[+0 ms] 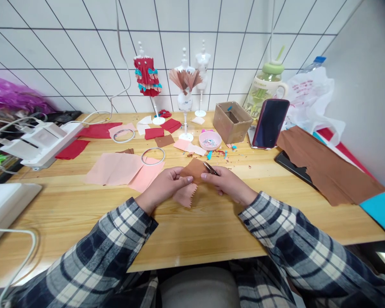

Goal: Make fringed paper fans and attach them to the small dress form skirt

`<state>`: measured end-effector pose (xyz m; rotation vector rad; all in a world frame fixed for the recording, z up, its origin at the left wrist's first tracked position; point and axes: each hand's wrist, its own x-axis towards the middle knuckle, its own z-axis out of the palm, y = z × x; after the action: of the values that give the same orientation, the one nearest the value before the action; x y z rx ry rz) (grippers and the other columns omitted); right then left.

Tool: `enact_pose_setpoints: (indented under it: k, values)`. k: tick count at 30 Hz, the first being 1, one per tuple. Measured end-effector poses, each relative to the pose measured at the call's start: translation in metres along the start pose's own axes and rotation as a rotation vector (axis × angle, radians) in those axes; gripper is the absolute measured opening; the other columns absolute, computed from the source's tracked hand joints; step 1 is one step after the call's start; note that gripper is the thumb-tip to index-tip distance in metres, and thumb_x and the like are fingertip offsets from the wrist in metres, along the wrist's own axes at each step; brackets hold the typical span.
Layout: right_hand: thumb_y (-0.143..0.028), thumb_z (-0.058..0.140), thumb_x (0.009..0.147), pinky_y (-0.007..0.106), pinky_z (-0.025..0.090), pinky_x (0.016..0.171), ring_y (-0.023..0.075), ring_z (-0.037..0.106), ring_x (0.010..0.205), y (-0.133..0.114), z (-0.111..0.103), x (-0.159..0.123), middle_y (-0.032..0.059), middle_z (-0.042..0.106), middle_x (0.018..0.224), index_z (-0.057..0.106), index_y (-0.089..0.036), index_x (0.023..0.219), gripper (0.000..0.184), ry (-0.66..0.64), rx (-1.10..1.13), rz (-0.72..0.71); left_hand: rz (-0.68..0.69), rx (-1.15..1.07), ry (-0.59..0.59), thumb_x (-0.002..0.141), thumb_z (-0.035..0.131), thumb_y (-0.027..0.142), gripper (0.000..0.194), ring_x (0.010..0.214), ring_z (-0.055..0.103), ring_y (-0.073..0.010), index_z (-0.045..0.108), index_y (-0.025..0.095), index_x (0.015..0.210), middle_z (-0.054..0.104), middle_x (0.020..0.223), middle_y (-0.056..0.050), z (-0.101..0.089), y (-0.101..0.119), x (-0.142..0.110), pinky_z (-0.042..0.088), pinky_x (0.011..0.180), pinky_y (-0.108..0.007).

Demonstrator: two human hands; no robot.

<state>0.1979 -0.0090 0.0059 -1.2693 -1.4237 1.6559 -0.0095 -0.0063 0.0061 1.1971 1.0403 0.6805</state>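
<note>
My left hand (170,185) pinches a brown piece of crepe paper (194,169) between thumb and fingers, just above the table. Below the thumb hangs a lighter brown part (185,196) with a zigzag cut edge. My right hand (226,183) is closed around small scissors (210,168), whose blades lie at the paper's right edge; the handles are mostly hidden by my fingers. Behind my hands a small white dress form (185,102) wears pleated brown paper fans (185,80) at the bust. Pink paper sheets (115,168) lie to the left of my left hand.
Behind stand a dress form in red ruffles (146,77), a bare dress form (202,64), a cardboard box (232,122), a pink bowl (210,140) and a phone (271,124). A metal ring (153,156) lies near my left hand. Brown paper (330,167) lies right, a power strip (48,143) left.
</note>
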Motion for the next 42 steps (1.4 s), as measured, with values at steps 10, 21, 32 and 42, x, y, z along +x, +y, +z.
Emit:
enact_pose_setpoints:
  k: [10,21,32,42]
  values:
    - [-0.044,0.073,0.067,0.022,0.029,0.048,0.0074,0.037,0.053,0.0006,0.0056,0.001,-0.0066,0.046,0.065,0.054,-0.018,0.079,0.034,0.123,0.013,-0.078,0.044,-0.018,-0.084,0.071,0.078,0.044,0.05,0.097,0.068,-0.0241,0.065,0.018,0.111,0.074,0.108,-0.008,0.0015,0.0001,0.0017,0.052,0.081,-0.032]
    - [-0.046,0.071,0.071,0.02,0.028,0.04,0.0068,0.033,0.046,0.0035,0.0062,0.0022,-0.0087,0.04,0.059,0.052,-0.02,0.084,0.035,0.142,0.021,-0.056,-0.025,0.016,-0.046,0.073,0.075,0.051,0.042,0.078,0.067,-0.0192,0.074,0.015,0.094,0.076,0.093,-0.007,-0.0026,-0.0042,0.0006,0.048,0.071,-0.027]
    - [-0.044,0.074,0.068,0.019,0.029,0.037,0.0068,0.036,0.048,0.0049,0.0045,0.0019,-0.0077,0.043,0.059,0.058,-0.018,0.085,0.035,0.091,-0.002,0.05,0.0,0.049,-0.041,0.072,0.076,0.049,0.041,0.085,0.068,-0.0229,0.075,0.016,0.096,0.076,0.097,-0.007,-0.0017,-0.0031,0.0002,0.05,0.077,-0.032]
    - [-0.042,0.065,0.075,0.022,0.032,0.049,0.0074,0.037,0.052,0.0014,0.0112,0.0009,-0.0069,0.044,0.062,0.055,-0.017,0.079,0.027,0.101,-0.141,-0.073,0.038,0.043,-0.054,0.074,0.076,0.044,0.038,0.086,0.068,-0.0222,0.074,0.017,0.101,0.076,0.094,-0.005,0.0024,-0.0006,-0.0002,0.051,0.076,-0.031]
